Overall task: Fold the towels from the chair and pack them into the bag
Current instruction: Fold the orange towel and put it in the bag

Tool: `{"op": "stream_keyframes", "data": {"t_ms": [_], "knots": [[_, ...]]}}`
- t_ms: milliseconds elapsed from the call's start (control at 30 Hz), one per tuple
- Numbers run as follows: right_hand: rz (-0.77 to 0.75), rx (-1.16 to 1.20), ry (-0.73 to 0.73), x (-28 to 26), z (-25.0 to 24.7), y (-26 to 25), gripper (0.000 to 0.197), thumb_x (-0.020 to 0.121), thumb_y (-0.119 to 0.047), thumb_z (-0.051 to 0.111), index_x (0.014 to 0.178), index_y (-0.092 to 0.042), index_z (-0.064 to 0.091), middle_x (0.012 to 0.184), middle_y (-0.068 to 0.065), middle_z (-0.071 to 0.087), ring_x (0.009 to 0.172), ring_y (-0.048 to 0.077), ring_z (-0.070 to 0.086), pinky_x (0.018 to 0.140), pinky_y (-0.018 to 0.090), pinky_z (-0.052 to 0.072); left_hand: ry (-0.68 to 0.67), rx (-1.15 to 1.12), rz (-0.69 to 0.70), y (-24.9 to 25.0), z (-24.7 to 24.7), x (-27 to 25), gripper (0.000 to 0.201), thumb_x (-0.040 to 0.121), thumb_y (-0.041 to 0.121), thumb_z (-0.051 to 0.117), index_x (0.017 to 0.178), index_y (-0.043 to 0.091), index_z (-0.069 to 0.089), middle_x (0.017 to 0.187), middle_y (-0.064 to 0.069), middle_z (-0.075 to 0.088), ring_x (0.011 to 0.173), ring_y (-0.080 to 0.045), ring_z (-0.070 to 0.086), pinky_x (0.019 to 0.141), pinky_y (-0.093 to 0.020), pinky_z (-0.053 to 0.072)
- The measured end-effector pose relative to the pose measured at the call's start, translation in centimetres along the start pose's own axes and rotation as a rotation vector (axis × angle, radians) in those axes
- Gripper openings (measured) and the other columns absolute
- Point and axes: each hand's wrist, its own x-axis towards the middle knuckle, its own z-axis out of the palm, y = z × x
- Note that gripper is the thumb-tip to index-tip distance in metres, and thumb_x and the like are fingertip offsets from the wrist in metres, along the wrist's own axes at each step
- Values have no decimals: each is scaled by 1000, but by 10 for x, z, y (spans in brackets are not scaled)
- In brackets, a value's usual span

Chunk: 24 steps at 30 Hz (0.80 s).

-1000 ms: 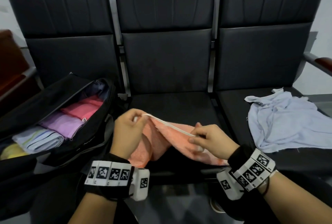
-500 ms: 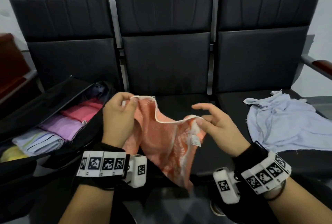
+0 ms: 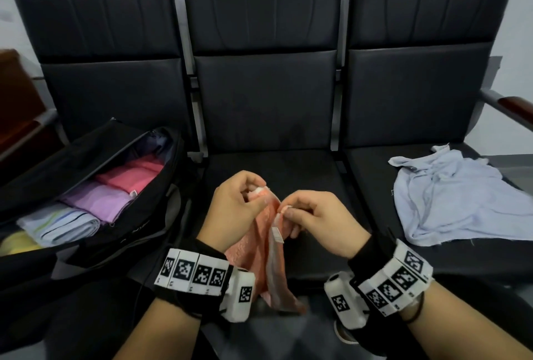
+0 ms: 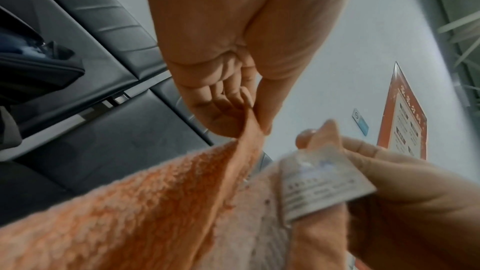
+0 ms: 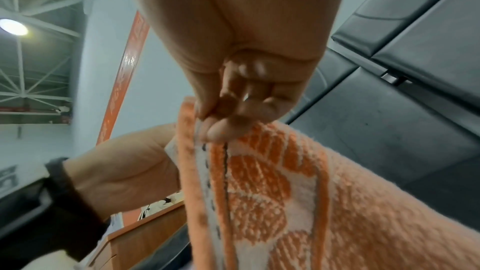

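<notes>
Left hand (image 3: 235, 209): pinches a top corner of the orange towel (image 3: 259, 247).
Right hand (image 3: 314, 219): now pinches the other corner, no longer spread open.
Change: hands have drawn close together.
Towel: hangs doubled beneath both hands, above the middle seat (image 3: 311, 172).

- A black wrist strap (image 3: 202, 253) is worn on the left arm, wrapped by a white band of black square-code markers (image 3: 191, 270).
- A white camera block (image 3: 240, 296) is mounted beside it.
- The same black strap (image 3: 364, 253), marker band (image 3: 395, 281) and white block (image 3: 344, 303) are worn on the right arm, with a thin black cord (image 3: 418, 309) looped behind.
</notes>
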Motion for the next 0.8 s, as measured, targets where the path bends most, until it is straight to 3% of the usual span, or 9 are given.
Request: {"op": "stream_keyframes", "data": {"t_ms": [67,133,233,300,400,533,600,800], "knots": [[-100,-149,84,3,5,-1,9,90,-15,70,89,-22,76,83,-3,66,79,12,66,74,29,53,-27,-32,17,4,1,-2,21,80,13,80,88,31,70,84,10,72,74,-3,67,67,-17,51],[-184,-272,113,6,8,-5,7,87,-20,73,90,-25,78,87,-7,56,84,8,58,76,21,48,-69,-43,16,9,0,-4,18,82,15,81,90,29,75,84,7,74,72,-8,67,68,-26,56],[-221,-365,82,8,10,-9,7,89,-21,72,92,-21,78,92,-8,59,91,10,59,82,32,51,-145,-9,4,12,-6,-5,19,87,13,75,99,28,77,86,5,75,79,-13,70,76,-34,59],[-217,-399,95,10,11,-10,7,89,-22,72,92,-19,78,87,-7,66,86,10,62,80,39,52,-197,19,22,14,-9,-6,23,91,8,69,107,23,77,94,6,75,91,-9,71,85,-33,58],[-166,-374,130,12,14,-10,4,87,-25,73,87,-23,76,78,-8,70,78,6,66,74,39,55,-278,27,59,19,-11,-9,25,95,7,64,113,21,75,100,7,72,99,-8,69,92,-34,56],[-155,-426,199,12,18,-10,8,84,-32,75,84,-27,68,73,-10,68,73,6,65,69,39,54,-344,46,90,24,-13,-11,39,88,-3,62,114,22,75,100,0,68,97,-18,68,89,-44,56],[-148,-434,233,13,19,-10,14,84,-34,74,80,-26,63,68,-9,64,67,7,63,65,38,54,-351,58,103,25,-14,-12,38,87,-1,61,112,24,75,99,0,67,94,-19,68,87,-46,55],[-146,-424,213,15,19,-11,9,87,-28,73,81,-26,66,68,-9,65,68,8,63,65,33,53,-337,135,120,23,-14,-10,31,91,8,64,108,32,75,91,7,63,88,-13,65,83,-38,55]]}}
